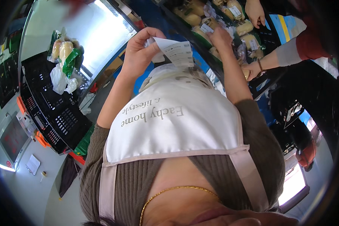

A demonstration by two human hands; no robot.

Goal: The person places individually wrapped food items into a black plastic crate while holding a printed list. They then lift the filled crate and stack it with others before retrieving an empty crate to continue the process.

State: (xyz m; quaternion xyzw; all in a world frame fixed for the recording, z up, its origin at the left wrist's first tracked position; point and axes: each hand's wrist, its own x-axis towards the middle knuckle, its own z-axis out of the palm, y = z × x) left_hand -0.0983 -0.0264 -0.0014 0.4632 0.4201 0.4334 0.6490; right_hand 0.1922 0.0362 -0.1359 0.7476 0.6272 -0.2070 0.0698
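My left hand (139, 56) grips a white strip of printed labels (175, 51), its fingers bent round the near end, above my white apron (169, 139). On the right, my right hand (220, 39) has its fingers closed on a bagged pale produce pack (201, 35) bearing a white label, among several similar packs (245, 28) in a dark crate. A co-worker's hand (254, 69) holds a pack at the crate's lower part, and another person's hand (256, 13) hangs over its upper part.
At left, a bright, shiny surface (101, 26) adjoins black crates (56, 113), with a green-and-clear bag of produce (66, 56) over their edge. Orange-handled items (41, 139) lie beyond. A co-worker's red-and-grey sleeve (305, 47) reaches in from the right.
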